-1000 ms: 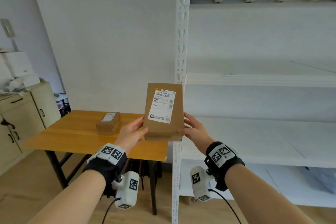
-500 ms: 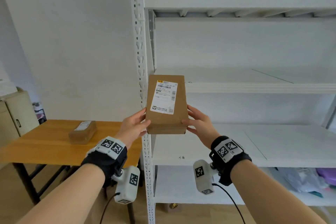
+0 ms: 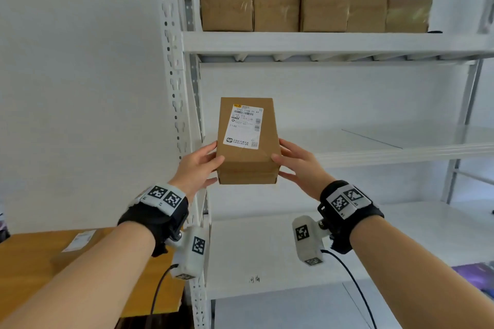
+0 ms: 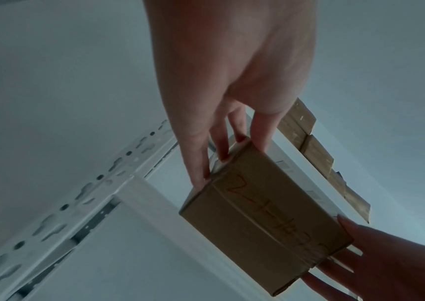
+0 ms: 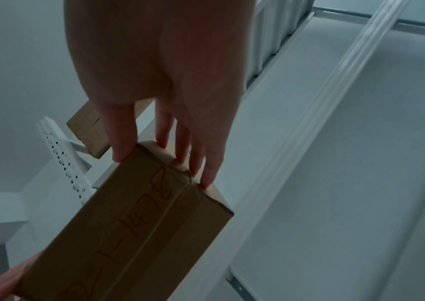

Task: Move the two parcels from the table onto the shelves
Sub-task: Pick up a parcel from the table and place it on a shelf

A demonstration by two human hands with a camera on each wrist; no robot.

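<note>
- parcel (image 3: 247, 141) has come up off the table side and now sits in front of the middle shelf (image 3: 374, 157), so it's nearly placed
- left hand (image 3: 196, 165) and right hand (image 3: 299, 165) grip its sides
- count: two parcels, second parcel (image 3: 76, 244) still on the table (image 3: 24, 275) far left; seven stacked boxes (image 3: 302, 8) up top

The head view is bright, evenly lit and sharp, with straight lines bowing toward the edges. Both wrist views are dim, bluish and slightly soft.
</note>
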